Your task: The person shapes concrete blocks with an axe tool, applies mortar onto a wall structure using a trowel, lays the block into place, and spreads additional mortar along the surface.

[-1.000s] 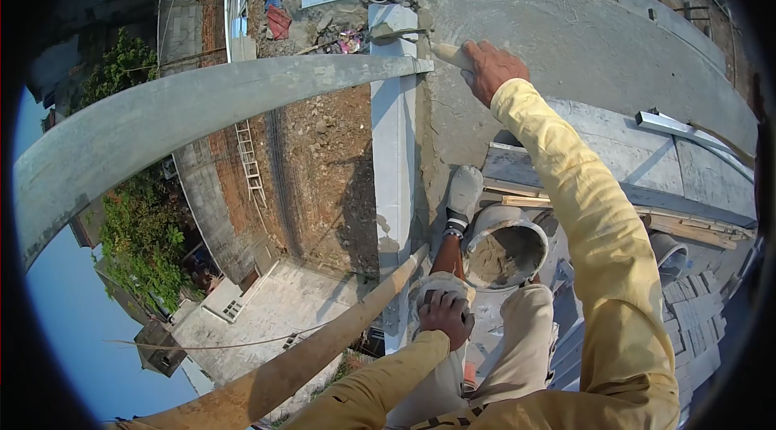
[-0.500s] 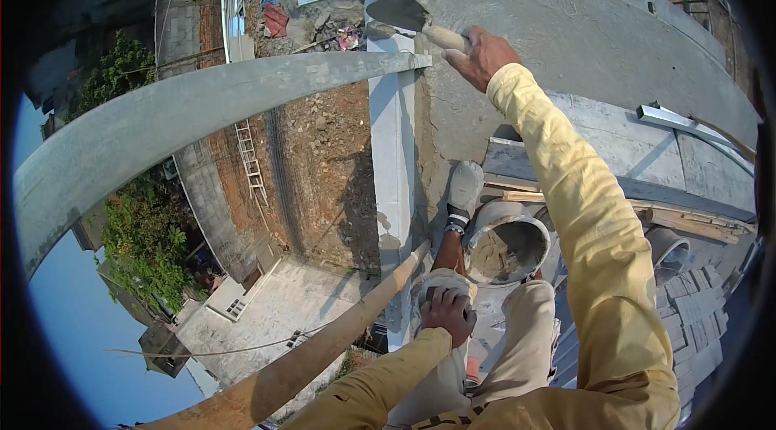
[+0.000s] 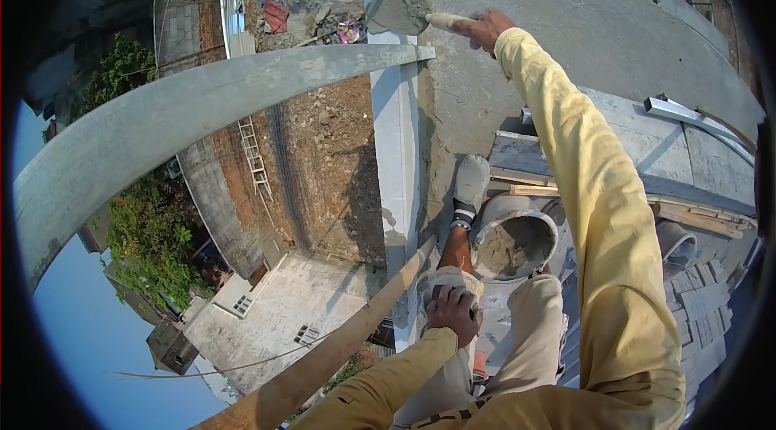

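Note:
My right hand [image 3: 490, 29] is wrapped round the pale handle of a trowel [image 3: 398, 13], its blade lying over the far part of the white block wall [image 3: 396, 163], with grey mortar visible there. My left hand [image 3: 454, 314] rests on my bent knee, fingers curled; whether it holds anything is hidden. Beside my foot stands a bucket [image 3: 553, 224] with grey mortar [image 3: 505, 250] inside.
A grey beam [image 3: 202, 90] crosses from the left to the wall, and a brown pole [image 3: 323, 353] slants up from below. Boards [image 3: 638, 135], a metal channel [image 3: 687, 116] and another bucket [image 3: 677, 242] are at the right. Left of the wall lies lower ground.
The trowel has turned from edge-on to blade flat over the wall's far end, with mortar now showing. My right hand has moved slightly up the view. My left hand stays on the knee.

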Available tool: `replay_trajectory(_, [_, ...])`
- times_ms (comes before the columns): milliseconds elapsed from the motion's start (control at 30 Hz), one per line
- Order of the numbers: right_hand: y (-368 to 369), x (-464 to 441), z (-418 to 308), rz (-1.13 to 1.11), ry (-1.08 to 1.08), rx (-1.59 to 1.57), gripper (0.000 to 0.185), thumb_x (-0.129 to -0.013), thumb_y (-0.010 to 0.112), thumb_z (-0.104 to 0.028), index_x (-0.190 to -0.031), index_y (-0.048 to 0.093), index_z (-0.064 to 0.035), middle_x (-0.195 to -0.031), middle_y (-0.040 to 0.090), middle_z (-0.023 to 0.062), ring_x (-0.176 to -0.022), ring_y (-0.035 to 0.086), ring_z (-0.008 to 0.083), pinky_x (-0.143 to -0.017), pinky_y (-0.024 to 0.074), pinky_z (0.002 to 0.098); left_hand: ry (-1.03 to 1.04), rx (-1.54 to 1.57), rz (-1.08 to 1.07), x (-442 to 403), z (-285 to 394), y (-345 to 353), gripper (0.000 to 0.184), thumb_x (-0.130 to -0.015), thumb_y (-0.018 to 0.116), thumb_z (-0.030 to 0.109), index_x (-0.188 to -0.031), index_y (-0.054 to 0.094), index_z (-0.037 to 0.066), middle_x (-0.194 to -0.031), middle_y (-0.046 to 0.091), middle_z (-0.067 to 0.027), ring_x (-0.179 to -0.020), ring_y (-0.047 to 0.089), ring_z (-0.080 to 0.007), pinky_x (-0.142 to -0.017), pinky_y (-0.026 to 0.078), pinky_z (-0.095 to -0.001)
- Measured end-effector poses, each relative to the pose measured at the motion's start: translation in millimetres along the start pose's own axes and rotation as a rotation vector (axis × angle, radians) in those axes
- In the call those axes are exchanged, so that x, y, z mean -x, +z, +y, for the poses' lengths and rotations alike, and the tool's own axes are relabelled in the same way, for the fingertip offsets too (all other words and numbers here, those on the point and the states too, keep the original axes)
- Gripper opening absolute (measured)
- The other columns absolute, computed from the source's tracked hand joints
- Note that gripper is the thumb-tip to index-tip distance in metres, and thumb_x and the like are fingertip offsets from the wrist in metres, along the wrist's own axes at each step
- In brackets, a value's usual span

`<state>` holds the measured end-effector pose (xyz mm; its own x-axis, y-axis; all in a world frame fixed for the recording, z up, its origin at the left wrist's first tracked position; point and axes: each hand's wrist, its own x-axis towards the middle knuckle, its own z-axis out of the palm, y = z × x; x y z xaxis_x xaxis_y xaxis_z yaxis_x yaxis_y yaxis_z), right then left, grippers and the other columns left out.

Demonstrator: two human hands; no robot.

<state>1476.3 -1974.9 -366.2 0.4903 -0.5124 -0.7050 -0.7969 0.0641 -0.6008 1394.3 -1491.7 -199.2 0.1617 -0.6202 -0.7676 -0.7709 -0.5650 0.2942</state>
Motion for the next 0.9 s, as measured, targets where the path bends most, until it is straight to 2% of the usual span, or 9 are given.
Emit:
replay_trajectory(133, [12,-7,23,0.020,0.068,-0.164,0.058,-0.080,0.059,-0.055,-0.100,0.065,-0.0007,-0.072,0.061,0.0089,-0.050,0.051,0.0142,-0.043,0.0408,0.0316,0.004,-0.010,-0.007,0,-1,-1,0.036,-0.073,0.067,0.034,-0.101,0.062,0.012,-0.118,0.052,-0.0046,-0.121,0.040,-0.0286,-0.093,0.038,-0.0505])
replay_trajectory(233, [13,-6,41,-0.051,0.148,-0.186,0.062,-0.075,0.060,-0.061,-0.090,0.069,-0.0017,-0.068,0.062,0.0102,-0.054,0.055,0.0197,-0.049,0.0439,0.0347,0.001,-0.021,-0.022,-1,0,-3,0.036,-0.074,0.066,0.035,-0.101,0.062,0.012,-0.120,0.051,-0.0044,-0.122,0.040,-0.0286,-0.094,0.037,-0.0506])
replay_trajectory(333, [4,1,52,-0.058,0.148,-0.200,0.059,-0.073,0.063,-0.058,-0.092,0.068,-0.0029,-0.066,0.059,0.0085,-0.051,0.050,0.0174,-0.044,0.0377,0.0333,0.011,-0.021,-0.033,-1,0,-5,0.037,-0.074,0.065,0.036,-0.102,0.062,0.012,-0.121,0.050,-0.0041,-0.122,0.039,-0.0286,-0.095,0.037,-0.0505])
replay_trajectory(367, [-1,5,54,-0.073,0.134,-0.194,0.054,-0.079,0.061,-0.055,-0.097,0.065,-0.0039,-0.068,0.055,0.0055,-0.048,0.045,0.0121,-0.040,0.0340,0.0296,0.011,-0.022,-0.041,-1,0,-5,0.037,-0.074,0.065,0.036,-0.102,0.063,0.012,-0.121,0.050,-0.0040,-0.122,0.039,-0.0286,-0.095,0.037,-0.0504])
replay_trajectory(500, [-17,15,68,-0.031,0.125,-0.262,0.058,-0.078,0.063,-0.055,-0.099,0.063,-0.0009,-0.065,0.053,0.0043,-0.046,0.043,0.0101,-0.039,0.0322,0.0285,0.002,-0.020,-0.053,-1,0,-5,0.037,-0.075,0.064,0.036,-0.103,0.063,0.011,-0.121,0.051,-0.0037,-0.122,0.039,-0.0284,-0.095,0.036,-0.0502])
replay_trajectory(600, [-22,19,77,0.000,0.144,-0.315,0.053,-0.077,0.062,-0.055,-0.097,0.066,-0.0060,-0.068,0.055,0.0047,-0.050,0.045,0.0126,-0.043,0.0343,0.0296,-0.012,-0.036,-0.075,-3,1,-6,0.037,-0.075,0.064,0.036,-0.103,0.064,0.011,-0.121,0.051,-0.0037,-0.122,0.039,-0.0281,-0.095,0.036,-0.0497])
replay_trajectory(800, [-13,5,47,-0.020,0.060,-0.092,0.058,-0.076,0.060,-0.059,-0.093,0.067,-0.0044,-0.069,0.059,0.0086,-0.052,0.050,0.0179,-0.047,0.0394,0.0350,0.002,-0.025,-0.032,-1,0,-1,0.037,-0.073,0.065,0.035,-0.102,0.064,0.012,-0.120,0.051,-0.0038,-0.122,0.040,-0.0282,-0.095,0.036,-0.0494])
replay_trajectory(833, [-15,14,30,-0.018,0.030,-0.040,0.059,-0.077,0.059,-0.060,-0.091,0.068,-0.0034,-0.072,0.064,0.0115,-0.061,0.058,0.0232,-0.059,0.0471,0.0378,0.003,-0.027,-0.033,-1,1,-2,0.037,-0.073,0.065,0.035,-0.102,0.064,0.012,-0.120,0.051,-0.0038,-0.122,0.040,-0.0283,-0.095,0.036,-0.0495])
replay_trajectory(900, [-12,11,17,0.008,-0.032,0.038,0.059,-0.078,0.057,-0.059,-0.094,0.069,-0.0041,-0.076,0.066,0.0125,-0.071,0.063,0.0251,-0.069,0.0489,0.0377,0.007,-0.028,-0.037,-1,2,-4,0.036,-0.073,0.066,0.034,-0.101,0.063,0.012,-0.119,0.052,-0.0038,-0.121,0.040,-0.0284,-0.095,0.036,-0.0497])
